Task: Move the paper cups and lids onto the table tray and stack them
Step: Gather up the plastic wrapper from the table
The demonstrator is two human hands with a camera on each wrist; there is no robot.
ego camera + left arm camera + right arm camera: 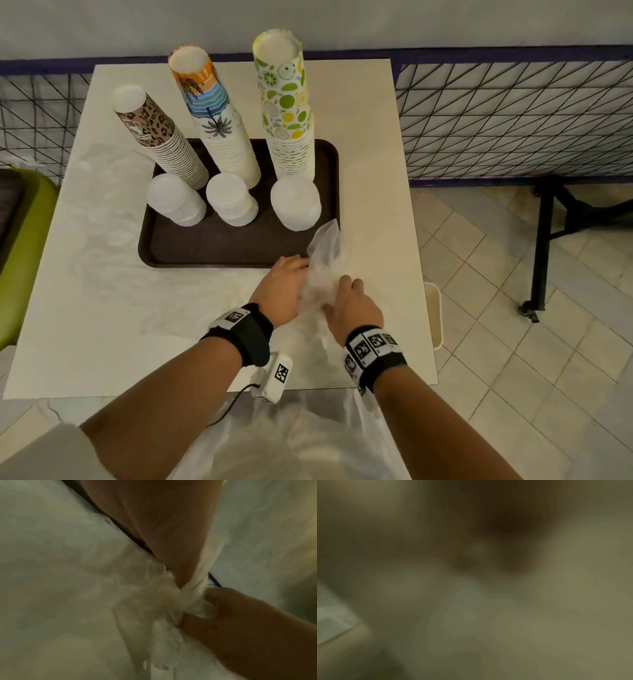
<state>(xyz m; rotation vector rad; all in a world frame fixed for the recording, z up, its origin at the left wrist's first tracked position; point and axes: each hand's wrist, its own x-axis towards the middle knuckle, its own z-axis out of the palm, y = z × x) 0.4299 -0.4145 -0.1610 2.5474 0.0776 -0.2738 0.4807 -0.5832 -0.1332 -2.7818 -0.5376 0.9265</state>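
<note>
1. A brown tray is seen on the white desk, toward 12 o'clock from the person.
2. 3 cup stacks are stood along the tray's far edge: a leopard stack at 10 o'clock on the tray, a palm stack at 12 o'clock, and a lime stack at 2 o'clock. The leopard and palm stacks appear tilted in the wide-angle head view.
3. 3 white lid stacks are set just in front of the cups: the left lids, the middle lids and the right lids, each near its cup stack.
4. A crumpled clear bag is held at the tray's 5 o'clock corner, its upper end raised over the tray rim.
5. The left hand is closed on the bag from 9 o'clock; in the left wrist view, the plastic is seen bunched against that hand.
6. The right hand is curled on the bag from 3 o'clock, with its fingers pressed into the plastic. Its wrist view is too blurred to add detail.
7. More thin plastic is seen hanging below the desk's near edge at 6 o'clock.
8. A green seat is seen at 9 o'clock beside the desk, and a wire fence at 2 o'clock.
</note>
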